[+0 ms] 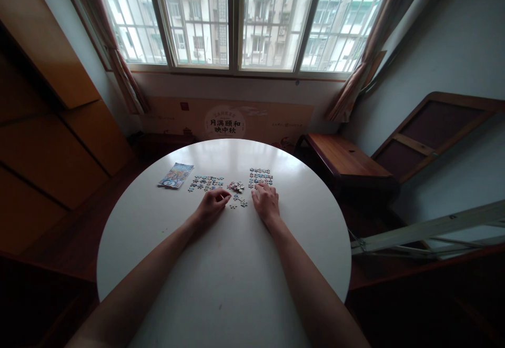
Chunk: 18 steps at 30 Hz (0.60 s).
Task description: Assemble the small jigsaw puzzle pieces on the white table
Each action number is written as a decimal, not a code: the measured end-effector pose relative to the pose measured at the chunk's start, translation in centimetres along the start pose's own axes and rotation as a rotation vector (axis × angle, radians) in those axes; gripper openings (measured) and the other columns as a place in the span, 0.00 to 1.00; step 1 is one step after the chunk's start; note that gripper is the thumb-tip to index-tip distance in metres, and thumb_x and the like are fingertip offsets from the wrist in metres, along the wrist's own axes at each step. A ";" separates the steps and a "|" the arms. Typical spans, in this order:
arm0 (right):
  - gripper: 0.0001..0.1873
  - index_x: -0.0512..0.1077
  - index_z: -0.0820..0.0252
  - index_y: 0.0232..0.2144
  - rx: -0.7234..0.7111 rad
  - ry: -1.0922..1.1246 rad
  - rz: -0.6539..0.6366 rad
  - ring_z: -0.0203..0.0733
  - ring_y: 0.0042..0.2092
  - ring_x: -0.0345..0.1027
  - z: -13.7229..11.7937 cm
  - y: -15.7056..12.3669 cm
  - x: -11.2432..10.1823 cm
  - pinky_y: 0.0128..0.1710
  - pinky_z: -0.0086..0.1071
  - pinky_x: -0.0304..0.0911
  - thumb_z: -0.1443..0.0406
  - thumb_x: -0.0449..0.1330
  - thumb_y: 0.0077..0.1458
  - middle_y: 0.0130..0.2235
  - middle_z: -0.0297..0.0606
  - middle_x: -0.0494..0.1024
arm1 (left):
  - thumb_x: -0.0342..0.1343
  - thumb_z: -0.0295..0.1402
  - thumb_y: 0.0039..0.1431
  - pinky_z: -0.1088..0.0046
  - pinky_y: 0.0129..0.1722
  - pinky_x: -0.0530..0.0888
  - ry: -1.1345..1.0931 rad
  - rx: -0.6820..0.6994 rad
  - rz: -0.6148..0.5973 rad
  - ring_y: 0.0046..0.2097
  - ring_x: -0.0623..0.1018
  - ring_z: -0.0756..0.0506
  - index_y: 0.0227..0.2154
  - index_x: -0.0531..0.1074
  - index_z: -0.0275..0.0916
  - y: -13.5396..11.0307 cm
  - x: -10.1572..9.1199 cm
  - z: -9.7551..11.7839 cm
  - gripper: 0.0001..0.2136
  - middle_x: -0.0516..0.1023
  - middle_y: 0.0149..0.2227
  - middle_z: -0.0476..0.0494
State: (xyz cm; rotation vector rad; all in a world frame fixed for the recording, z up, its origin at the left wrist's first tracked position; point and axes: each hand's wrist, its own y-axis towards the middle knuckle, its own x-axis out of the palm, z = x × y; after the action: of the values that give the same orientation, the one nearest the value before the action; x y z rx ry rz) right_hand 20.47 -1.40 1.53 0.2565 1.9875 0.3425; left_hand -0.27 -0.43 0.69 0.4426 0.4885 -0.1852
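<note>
Fingers of the left hand [213, 203] and right hand [265, 202] curl; whether either grips anything, I cannot tell. Jigsaw pieces [237, 187] lie toward the far edge of the tabletop [224, 269]; a light touch should spare their rows.

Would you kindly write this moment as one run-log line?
left hand: near puzzle pile, grip unclear; right hand: at right piece group, grip unclear; picture sheet: left of left piece group; support: white table
</note>
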 end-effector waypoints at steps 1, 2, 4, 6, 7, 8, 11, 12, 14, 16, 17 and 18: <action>0.18 0.70 0.59 0.48 -0.019 0.025 0.011 0.49 0.51 0.56 -0.2 0.0 0.0 0.49 0.39 0.54 0.60 0.49 0.60 0.53 0.41 0.68 | 0.54 0.37 0.55 0.79 0.24 0.67 -0.001 0.000 0.001 0.25 0.70 0.52 0.31 0.75 0.34 0.0 0.0 0.0 0.11 0.74 0.26 0.46; 0.18 0.70 0.59 0.49 -0.048 0.053 0.017 0.48 0.51 0.56 -0.4 -0.1 0.0 0.49 0.39 0.55 0.60 0.49 0.60 0.52 0.42 0.69 | 0.54 0.37 0.55 0.79 0.24 0.67 -0.002 0.000 0.002 0.25 0.70 0.52 0.30 0.75 0.34 0.0 0.0 0.1 0.10 0.75 0.26 0.46; 0.18 0.70 0.58 0.49 -0.148 0.104 -0.002 0.47 0.51 0.57 -0.9 -0.3 0.0 0.50 0.38 0.54 0.60 0.49 0.60 0.51 0.42 0.69 | 0.54 0.37 0.55 0.79 0.24 0.67 -0.004 0.002 -0.002 0.26 0.70 0.52 0.30 0.75 0.34 0.0 0.0 0.2 0.11 0.75 0.27 0.46; 0.18 0.70 0.55 0.49 -0.238 0.119 -0.070 0.46 0.51 0.57 -1.5 -0.6 0.1 0.51 0.38 0.54 0.59 0.50 0.60 0.51 0.41 0.69 | 0.54 0.37 0.55 0.79 0.24 0.67 -0.005 0.002 -0.008 0.26 0.70 0.52 0.30 0.75 0.34 0.0 -0.1 0.3 0.11 0.76 0.27 0.46; 0.18 0.70 0.53 0.49 -0.268 0.115 -0.100 0.46 0.52 0.56 -1.7 -0.7 0.1 0.51 0.38 0.54 0.57 0.51 0.60 0.51 0.40 0.69 | 0.54 0.37 0.55 0.79 0.24 0.67 -0.004 0.001 -0.009 0.26 0.70 0.52 0.30 0.75 0.34 0.0 -0.1 0.3 0.11 0.76 0.27 0.46; 0.19 0.69 0.52 0.50 -0.288 0.102 -0.121 0.47 0.53 0.55 -1.9 -0.9 0.2 0.52 0.39 0.53 0.57 0.51 0.59 0.52 0.40 0.68 | 0.54 0.37 0.55 0.79 0.24 0.67 -0.003 0.000 -0.010 0.26 0.70 0.52 0.30 0.75 0.34 0.0 -0.1 0.4 0.11 0.76 0.27 0.46; 0.20 0.67 0.49 0.52 -0.295 0.054 -0.164 0.48 0.54 0.53 -2.1 -1.1 0.2 0.52 0.39 0.51 0.55 0.51 0.59 0.54 0.39 0.66 | 0.54 0.37 0.55 0.79 0.24 0.66 0.008 -0.005 -0.008 0.25 0.70 0.52 0.30 0.75 0.34 0.0 -0.1 0.4 0.11 0.75 0.26 0.46; 0.20 0.67 0.49 0.52 -0.293 0.040 -0.175 0.48 0.54 0.53 -2.1 -1.1 0.2 0.52 0.40 0.51 0.54 0.51 0.59 0.54 0.39 0.65 | 0.53 0.37 0.55 0.79 0.24 0.66 0.013 -0.007 -0.008 0.25 0.70 0.52 0.29 0.75 0.34 0.0 -0.1 0.3 0.11 0.75 0.26 0.46; 0.20 0.67 0.49 0.52 -0.296 0.019 -0.190 0.48 0.54 0.53 -2.1 -1.1 0.2 0.51 0.40 0.51 0.54 0.50 0.59 0.55 0.38 0.65 | 0.53 0.37 0.55 0.79 0.24 0.66 0.023 -0.008 -0.007 0.25 0.69 0.52 0.29 0.75 0.34 0.0 -0.1 0.3 0.11 0.75 0.26 0.46; 0.20 0.67 0.49 0.52 -0.300 0.007 -0.194 0.48 0.54 0.53 -2.1 -1.1 0.2 0.51 0.40 0.51 0.53 0.50 0.59 0.55 0.38 0.65 | 0.53 0.37 0.55 0.78 0.25 0.66 0.028 -0.004 -0.007 0.25 0.70 0.52 0.29 0.75 0.33 0.0 -0.1 0.3 0.11 0.75 0.26 0.46; 0.20 0.68 0.50 0.51 -0.301 0.005 -0.192 0.48 0.54 0.53 -2.1 -1.1 0.2 0.51 0.40 0.51 0.53 0.50 0.59 0.55 0.38 0.65 | 0.53 0.38 0.55 0.78 0.25 0.66 0.029 -0.001 -0.007 0.25 0.70 0.52 0.30 0.75 0.33 0.0 -0.1 0.3 0.12 0.75 0.26 0.46; 0.20 0.68 0.50 0.51 -0.301 0.004 -0.189 0.48 0.54 0.53 -2.1 -1.1 0.2 0.51 0.40 0.51 0.53 0.50 0.59 0.55 0.38 0.65 | 0.53 0.38 0.55 0.78 0.25 0.66 0.030 0.000 -0.007 0.25 0.70 0.52 0.30 0.75 0.33 0.0 -0.1 0.2 0.12 0.75 0.26 0.46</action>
State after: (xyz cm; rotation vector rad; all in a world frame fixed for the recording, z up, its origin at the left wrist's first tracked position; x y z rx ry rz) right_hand 18.47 -2.58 1.79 -0.1221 1.9156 0.5124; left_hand -0.22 -0.52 0.92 0.4441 0.5199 -0.1856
